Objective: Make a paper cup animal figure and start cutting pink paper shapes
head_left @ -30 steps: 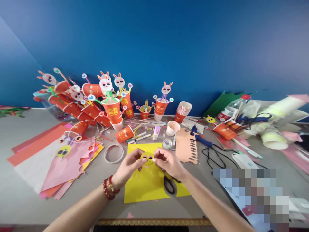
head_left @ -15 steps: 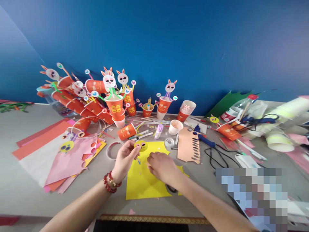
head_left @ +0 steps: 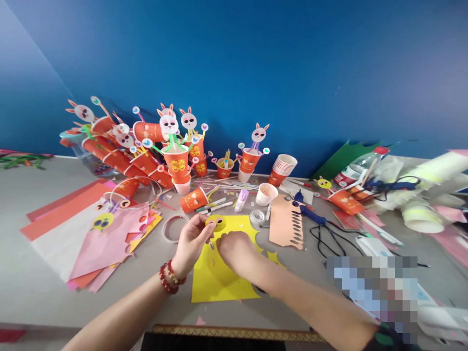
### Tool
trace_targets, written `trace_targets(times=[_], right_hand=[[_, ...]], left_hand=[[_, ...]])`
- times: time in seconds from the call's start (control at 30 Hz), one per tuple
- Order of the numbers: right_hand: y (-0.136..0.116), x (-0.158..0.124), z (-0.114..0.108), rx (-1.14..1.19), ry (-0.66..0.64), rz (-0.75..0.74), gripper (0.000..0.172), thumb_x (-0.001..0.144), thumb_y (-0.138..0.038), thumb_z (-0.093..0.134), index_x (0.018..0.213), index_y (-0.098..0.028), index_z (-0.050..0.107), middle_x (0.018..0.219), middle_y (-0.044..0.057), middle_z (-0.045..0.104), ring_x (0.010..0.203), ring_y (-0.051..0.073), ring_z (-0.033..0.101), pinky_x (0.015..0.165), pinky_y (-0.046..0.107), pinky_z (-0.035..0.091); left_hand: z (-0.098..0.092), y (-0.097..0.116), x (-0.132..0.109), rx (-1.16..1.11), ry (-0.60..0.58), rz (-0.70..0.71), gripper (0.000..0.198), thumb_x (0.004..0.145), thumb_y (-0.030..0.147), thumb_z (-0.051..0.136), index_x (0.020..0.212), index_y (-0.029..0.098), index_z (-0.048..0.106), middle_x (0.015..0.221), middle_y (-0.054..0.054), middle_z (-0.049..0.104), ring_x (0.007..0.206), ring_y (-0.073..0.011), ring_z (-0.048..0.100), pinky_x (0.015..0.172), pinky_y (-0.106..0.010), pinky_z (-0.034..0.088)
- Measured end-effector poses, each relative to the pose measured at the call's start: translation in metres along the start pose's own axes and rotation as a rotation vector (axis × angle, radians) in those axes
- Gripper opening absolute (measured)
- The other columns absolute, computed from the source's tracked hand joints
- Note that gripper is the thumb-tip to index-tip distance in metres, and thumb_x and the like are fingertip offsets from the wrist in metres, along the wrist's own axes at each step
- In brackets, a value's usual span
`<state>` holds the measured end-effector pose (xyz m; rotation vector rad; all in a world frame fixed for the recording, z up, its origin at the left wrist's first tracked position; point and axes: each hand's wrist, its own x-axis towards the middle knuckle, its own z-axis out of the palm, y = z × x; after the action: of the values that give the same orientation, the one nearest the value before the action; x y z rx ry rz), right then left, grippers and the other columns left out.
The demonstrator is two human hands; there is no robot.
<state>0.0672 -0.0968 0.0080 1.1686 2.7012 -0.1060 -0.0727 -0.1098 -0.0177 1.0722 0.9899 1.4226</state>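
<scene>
My left hand (head_left: 192, 243) pinches a round yellow paper face (head_left: 215, 223) by its left edge; the face has dark eyes. Just right of it, my right hand (head_left: 239, 253) is closed, its fingers curled down. What its fingertips hold, if anything, is hidden. Both hands are above a yellow paper sheet (head_left: 212, 285) with a cut, scalloped right edge. A tiny paper piece with a blue mark (head_left: 212, 246) shows close to my left thumb. A dark ring-shaped handle shows partly under my right wrist.
Red paper cups with rabbit faces (head_left: 175, 161) crowd the back left. Coloured paper sheets (head_left: 87, 243) lie at left. Tape rolls (head_left: 257, 218), a glue stick (head_left: 242, 200) and a white cup (head_left: 266, 194) stand beyond the sheet. Right are peach paper (head_left: 283, 226) and a corded blue glue gun (head_left: 310, 213).
My right hand has moved slightly left, closer to the yellow face, and its fingers are curled tighter. My left hand keeps its pinch on the face. The view has shifted slightly.
</scene>
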Motion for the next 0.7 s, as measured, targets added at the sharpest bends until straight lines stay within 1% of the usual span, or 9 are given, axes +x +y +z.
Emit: trace_targets(times=[0.07,0.13,0.2,0.27,0.33,0.4,0.47,0.57,0.7], right_hand=[[0.009,-0.002,-0.001,0.049,0.000,0.026,0.017,0.079,-0.004,0.057,0.083,-0.011,0.072,0.080,0.016,0.075,0.080,0.030,0.073,0.063,0.032,0.051],[0.022,-0.005,0.000,0.110,0.013,0.035,0.013,0.080,-0.013,0.060,0.086,-0.015,0.072,0.084,0.012,0.076,0.082,0.027,0.072,0.065,0.029,0.051],[0.036,-0.009,0.004,0.319,0.026,0.041,0.011,0.082,-0.020,0.061,0.088,-0.018,0.070,0.085,0.006,0.076,0.079,0.020,0.072,0.064,0.024,0.051],[0.049,-0.014,0.010,0.856,0.042,0.089,0.011,0.084,-0.025,0.060,0.088,-0.017,0.067,0.079,0.004,0.074,0.070,0.016,0.070,0.061,0.022,0.051],[0.056,-0.019,0.015,1.320,0.070,0.148,0.017,0.081,-0.033,0.065,0.084,-0.016,0.065,0.074,0.003,0.071,0.061,0.014,0.067,0.057,0.023,0.052],[0.059,-0.025,0.017,1.581,0.128,0.185,0.023,0.074,-0.037,0.073,0.080,-0.016,0.065,0.071,0.001,0.068,0.057,0.012,0.063,0.055,0.023,0.052],[0.058,-0.031,0.016,1.703,0.206,0.197,0.025,0.071,-0.037,0.077,0.078,-0.016,0.065,0.068,-0.001,0.065,0.056,0.010,0.060,0.055,0.022,0.051],[0.054,-0.038,0.015,1.767,0.314,0.205,0.024,0.073,-0.037,0.078,0.079,-0.016,0.066,0.064,-0.002,0.063,0.055,0.009,0.058,0.054,0.021,0.050],[0.053,-0.041,0.017,1.799,0.382,0.180,0.023,0.077,-0.036,0.076,0.081,-0.016,0.065,0.068,-0.001,0.065,0.056,0.010,0.060,0.053,0.021,0.051]], left_hand=[[0.000,0.000,0.000,-0.004,0.001,-0.003,0.023,0.086,0.035,0.068,0.081,0.019,0.053,0.071,0.005,0.053,0.060,-0.0070,0.050,0.054,-0.018,0.040],[0.001,0.002,-0.001,-0.003,0.009,-0.008,0.024,0.086,0.036,0.068,0.080,0.019,0.053,0.070,0.005,0.053,0.059,-0.0071,0.050,0.054,-0.018,0.040],[0.002,0.004,-0.001,-0.009,0.018,-0.015,0.026,0.085,0.036,0.070,0.079,0.018,0.052,0.067,0.005,0.052,0.057,-0.0072,0.048,0.054,-0.018,0.039],[0.003,0.006,-0.002,-0.044,0.018,-0.043,0.027,0.083,0.037,0.071,0.078,0.018,0.052,0.067,0.005,0.052,0.056,-0.0070,0.048,0.053,-0.018,0.039],[0.004,0.007,-0.003,-0.100,0.010,-0.104,0.030,0.081,0.038,0.073,0.078,0.018,0.051,0.072,0.004,0.055,0.056,-0.0070,0.048,0.053,-0.019,0.039],[0.005,0.007,-0.006,-0.137,-0.005,-0.166,0.031,0.079,0.039,0.074,0.080,0.018,0.052,0.079,0.001,0.059,0.058,-0.0075,0.048,0.055,-0.020,0.040],[0.006,0.005,-0.011,-0.137,-0.043,-0.205,0.030,0.079,0.039,0.075,0.083,0.018,0.053,0.080,0.000,0.060,0.059,-0.0083,0.047,0.056,-0.020,0.040],[0.010,0.002,-0.020,-0.113,-0.156,-0.226,0.028,0.082,0.039,0.072,0.083,0.018,0.053,0.079,0.000,0.056,0.060,-0.0087,0.044,0.054,-0.020,0.037],[0.015,0.002,-0.027,-0.077,-0.281,-0.165,0.028,0.086,0.037,0.066,0.076,0.017,0.050,0.081,-0.001,0.053,0.066,-0.0108,0.046,0.061,-0.022,0.038]])
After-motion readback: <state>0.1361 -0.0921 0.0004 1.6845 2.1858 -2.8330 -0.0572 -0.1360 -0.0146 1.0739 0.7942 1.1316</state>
